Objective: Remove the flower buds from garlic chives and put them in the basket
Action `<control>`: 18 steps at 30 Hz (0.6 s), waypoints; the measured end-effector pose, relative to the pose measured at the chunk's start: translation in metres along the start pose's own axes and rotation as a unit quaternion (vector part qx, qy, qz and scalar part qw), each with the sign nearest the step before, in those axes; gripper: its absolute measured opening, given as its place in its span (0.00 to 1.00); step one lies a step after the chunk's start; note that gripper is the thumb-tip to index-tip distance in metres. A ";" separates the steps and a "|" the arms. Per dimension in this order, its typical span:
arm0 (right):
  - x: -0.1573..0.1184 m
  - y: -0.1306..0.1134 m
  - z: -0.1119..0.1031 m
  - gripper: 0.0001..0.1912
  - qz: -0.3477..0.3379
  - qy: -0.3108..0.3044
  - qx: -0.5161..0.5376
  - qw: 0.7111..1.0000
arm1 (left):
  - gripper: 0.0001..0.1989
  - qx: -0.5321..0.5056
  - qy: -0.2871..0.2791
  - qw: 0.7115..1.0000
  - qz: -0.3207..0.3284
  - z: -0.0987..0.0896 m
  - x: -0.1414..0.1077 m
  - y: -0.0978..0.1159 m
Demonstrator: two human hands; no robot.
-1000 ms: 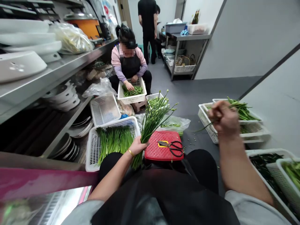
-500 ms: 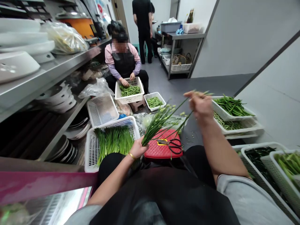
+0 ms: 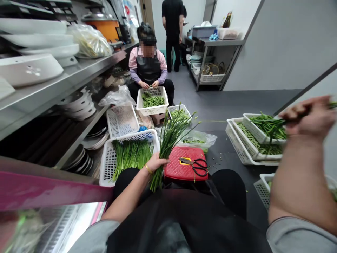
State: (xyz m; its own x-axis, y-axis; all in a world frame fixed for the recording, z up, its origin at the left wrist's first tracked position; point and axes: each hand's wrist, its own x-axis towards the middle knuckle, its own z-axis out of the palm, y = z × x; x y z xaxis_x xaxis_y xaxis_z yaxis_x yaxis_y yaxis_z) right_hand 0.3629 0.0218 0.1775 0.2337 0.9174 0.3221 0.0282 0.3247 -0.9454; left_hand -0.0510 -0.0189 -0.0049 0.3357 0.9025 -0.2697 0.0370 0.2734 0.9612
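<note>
My left hand (image 3: 156, 162), with a gold bangle at the wrist, is closed round an upright bunch of flowering chives (image 3: 170, 138) with pale buds at the top. Out at the far right, my right hand (image 3: 309, 117) is raised and closed on a few chive stems (image 3: 334, 104), blurred by motion. Black-handled scissors (image 3: 199, 167) lie on a red quilted box (image 3: 175, 170) between my knees. Left of the bunch, a white basket (image 3: 105, 165) holds many chive stems (image 3: 133, 154) laid side by side.
Facing me, a seated person (image 3: 147, 66) handles green beans over a white basket (image 3: 152, 111). Stacked baskets of green vegetables (image 3: 240, 154) stand on the right. A steel shelf (image 3: 86, 70) with dishes runs along the left. Another person (image 3: 172, 31) stands at the back.
My right hand has swung away to the right with stems in it, apart from the bunch. The bunch in my left hand is now more upright. The view has turned slightly.
</note>
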 end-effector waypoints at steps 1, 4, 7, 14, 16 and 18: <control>-0.005 0.010 0.017 0.27 -0.017 0.051 0.034 0.998 | 0.13 -0.023 -0.018 1.000 -0.010 0.002 -0.001 0.002; -0.020 0.036 0.065 0.17 0.010 0.056 0.095 0.994 | 0.12 -0.090 -0.063 0.994 -0.018 0.006 -0.006 0.008; -0.032 0.049 0.103 0.15 0.082 -0.051 0.089 0.991 | 0.11 -0.135 -0.087 0.987 -0.018 0.009 -0.011 0.012; -0.047 0.052 0.154 0.20 0.121 -0.136 0.112 0.977 | 0.10 -0.146 -0.087 0.985 -0.019 0.012 -0.015 0.015; -0.050 0.054 0.162 0.21 0.116 -0.123 0.098 0.981 | 0.09 -0.131 -0.090 0.987 -0.009 0.012 -0.015 0.015; -0.050 0.057 0.169 0.23 0.111 -0.123 0.069 0.984 | 0.10 -0.109 -0.096 0.989 -0.002 0.012 -0.014 0.013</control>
State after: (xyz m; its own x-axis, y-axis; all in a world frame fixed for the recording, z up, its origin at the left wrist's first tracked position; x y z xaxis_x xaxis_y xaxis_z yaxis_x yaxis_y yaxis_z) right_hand 0.1887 0.0330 0.1164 -0.0230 0.9918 0.1258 -0.1324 0.1217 -0.9837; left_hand -0.0438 -0.0324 0.0124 0.5097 0.8271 -0.2367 -0.1589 0.3609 0.9190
